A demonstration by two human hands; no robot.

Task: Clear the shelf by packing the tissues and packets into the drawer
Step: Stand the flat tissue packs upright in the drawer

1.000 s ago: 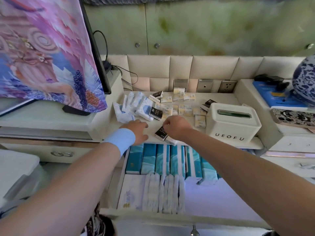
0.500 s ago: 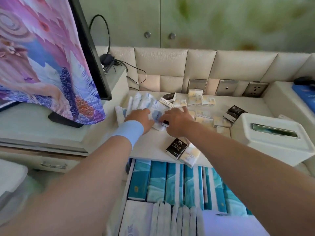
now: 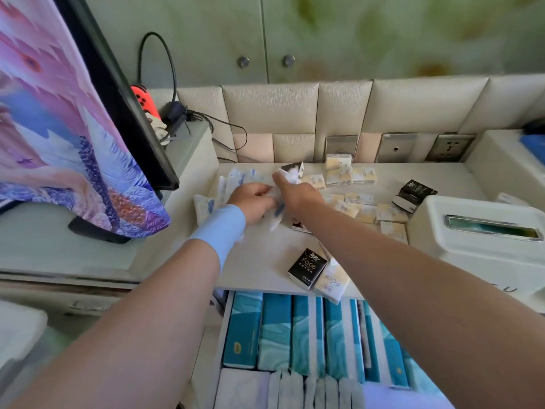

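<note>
Several white-and-blue packets lie fanned at the left of the white shelf. My left hand, with a blue wristband, is closed on some of them. My right hand presses in from the right, fingers curled on the same bunch, and one packet sticks out below between the hands. A black Face packet and a cream one lie at the shelf's front edge. More cream packets and a black packet lie further back. The open drawer below holds teal tissue packs and white packets.
A white tissue box stands at the right of the shelf. A screen draped in patterned cloth stands on the raised ledge at left, with cables behind it. Wall sockets line the padded back panel.
Both hands went from the shelf's front edge back and left onto the white-and-blue packets, then closed on them. The black and cream packets stayed at the front edge. The camera moved closer.
</note>
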